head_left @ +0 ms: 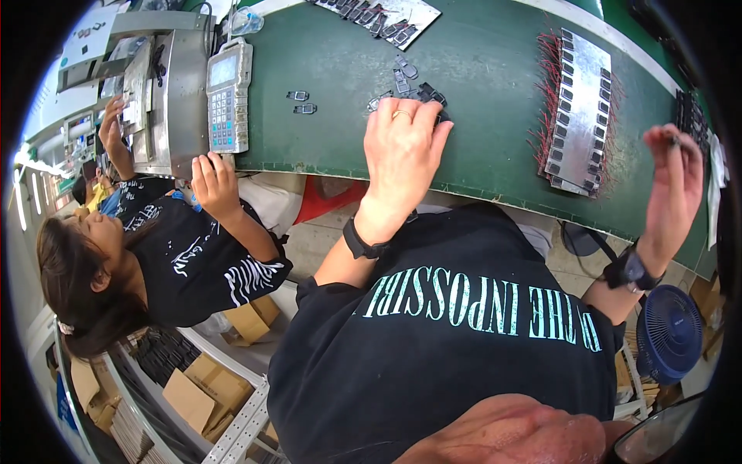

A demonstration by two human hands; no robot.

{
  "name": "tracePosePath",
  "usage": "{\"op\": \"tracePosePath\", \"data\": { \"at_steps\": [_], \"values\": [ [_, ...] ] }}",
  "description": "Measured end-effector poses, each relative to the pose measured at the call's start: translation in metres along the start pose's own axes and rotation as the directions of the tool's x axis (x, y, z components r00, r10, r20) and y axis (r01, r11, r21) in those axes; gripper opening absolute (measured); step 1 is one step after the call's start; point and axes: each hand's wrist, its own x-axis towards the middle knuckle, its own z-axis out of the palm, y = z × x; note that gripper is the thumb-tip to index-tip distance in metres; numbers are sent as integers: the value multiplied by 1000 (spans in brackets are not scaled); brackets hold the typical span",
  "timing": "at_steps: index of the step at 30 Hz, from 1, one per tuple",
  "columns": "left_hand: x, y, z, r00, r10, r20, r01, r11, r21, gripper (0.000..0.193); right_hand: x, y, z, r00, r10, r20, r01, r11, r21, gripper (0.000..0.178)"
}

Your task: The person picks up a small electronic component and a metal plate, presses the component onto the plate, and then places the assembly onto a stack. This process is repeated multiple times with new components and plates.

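My left hand (403, 147) reaches over a loose pile of small black plastic parts (407, 68) on the green tabletop. Its fingers curl down together among them, and the fingertips are hidden, so what they grip cannot be made out. Two more black parts (305, 109) lie apart to the left. Off at the right, my right hand (674, 174) is raised near the table's edge, fingers pinched on a small dark piece (674, 141) too small to name. Between my hands lies a metal plate (580, 108) lined along its sides with black parts and thin red wires.
Another wired plate (421, 17) lies at the far edge. A grey keypad device (229, 97) stands left, beside a metal machine (185, 93). A co-worker (166, 255) sits at the left, both hands raised near the machine. A blue fan (669, 334) stands at lower right.
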Motion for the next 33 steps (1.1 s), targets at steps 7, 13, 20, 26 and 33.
{"op": "tracePosePath", "data": {
  "at_steps": [7,13,20,26,33],
  "values": [
    [0,11,19,979,196,-63,-203,970,-132,28,-72,-13,47,906,298,302,-383,880,280,17],
    [-1,13,14,971,238,8,-231,950,-210,30,-75,-2,85,858,380,347,-478,837,266,17],
    [1,11,7,963,265,43,-250,944,-217,31,-73,-1,111,837,421,350,-517,818,252,17],
    [6,20,0,982,171,80,-110,861,-497,29,-71,-4,114,886,335,320,-426,862,276,17],
    [2,38,6,973,-61,223,224,479,-848,27,-59,-4,117,893,345,290,-414,883,223,17]
  ]
}}
